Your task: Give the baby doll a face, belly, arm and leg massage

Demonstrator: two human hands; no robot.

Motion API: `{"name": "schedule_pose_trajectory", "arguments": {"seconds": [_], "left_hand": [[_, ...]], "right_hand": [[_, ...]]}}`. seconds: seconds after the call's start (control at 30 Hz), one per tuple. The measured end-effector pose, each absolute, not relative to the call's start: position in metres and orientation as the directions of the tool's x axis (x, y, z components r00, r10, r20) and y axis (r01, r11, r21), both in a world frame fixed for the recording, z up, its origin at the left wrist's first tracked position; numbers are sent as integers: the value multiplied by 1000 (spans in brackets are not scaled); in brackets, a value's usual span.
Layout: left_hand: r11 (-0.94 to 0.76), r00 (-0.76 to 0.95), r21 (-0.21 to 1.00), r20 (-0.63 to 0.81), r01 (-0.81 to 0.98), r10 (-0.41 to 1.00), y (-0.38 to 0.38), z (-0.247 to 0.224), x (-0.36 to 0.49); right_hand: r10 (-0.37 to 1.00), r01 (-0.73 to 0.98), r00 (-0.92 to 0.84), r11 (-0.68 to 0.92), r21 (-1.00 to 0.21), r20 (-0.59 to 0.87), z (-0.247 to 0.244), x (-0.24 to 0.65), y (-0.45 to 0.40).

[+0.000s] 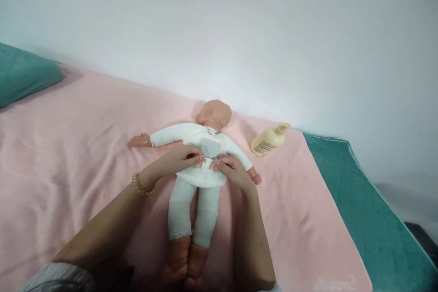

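Observation:
A baby doll [191, 133] with a soft white cloth body lies stretched out on the pink blanket, its arms spread and its bald head turned to the left. A grey patch [210, 147] shows on the upper torso. Just below that patch, my left hand [193, 157] is closed at the white cloth, fingers curled and thumb toward the middle. Close beside it on the right, my right hand [230, 165] grips the cloth in the same way. A small gap separates the two hands. The fingertips partly hide the cloth edge they pinch.
A pale yellow pump bottle [268, 140] lies tilted on the pink blanket [85, 146], right of the doll. At the far left is a green pillow [27, 73]. A green quilted cover [369, 210] shows along the right. Behind everything rises a white wall [219, 27].

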State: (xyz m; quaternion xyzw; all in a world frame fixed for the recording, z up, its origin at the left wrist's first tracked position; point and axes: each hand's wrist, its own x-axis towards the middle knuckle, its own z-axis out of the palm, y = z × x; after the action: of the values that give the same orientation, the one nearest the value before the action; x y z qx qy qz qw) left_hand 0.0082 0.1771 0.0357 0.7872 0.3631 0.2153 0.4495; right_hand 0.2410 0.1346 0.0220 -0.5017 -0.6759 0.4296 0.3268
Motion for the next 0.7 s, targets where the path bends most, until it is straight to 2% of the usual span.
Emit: {"name": "schedule_pose_trajectory", "arguments": {"seconds": [0.2,0.43,0.7], "left_hand": [[-379,577,858,123,347,807,178,36,8],[-420,615,801,83,427,784,179,31,13],[-407,607,828,106,384,787,180,26,15]], "right_hand": [[974,316,-222,125,-941,55,21,243,137],[976,378,-214,109,-919,28,17,237,139],[982,428,-185,112,-897,35,17,232,140]]}}
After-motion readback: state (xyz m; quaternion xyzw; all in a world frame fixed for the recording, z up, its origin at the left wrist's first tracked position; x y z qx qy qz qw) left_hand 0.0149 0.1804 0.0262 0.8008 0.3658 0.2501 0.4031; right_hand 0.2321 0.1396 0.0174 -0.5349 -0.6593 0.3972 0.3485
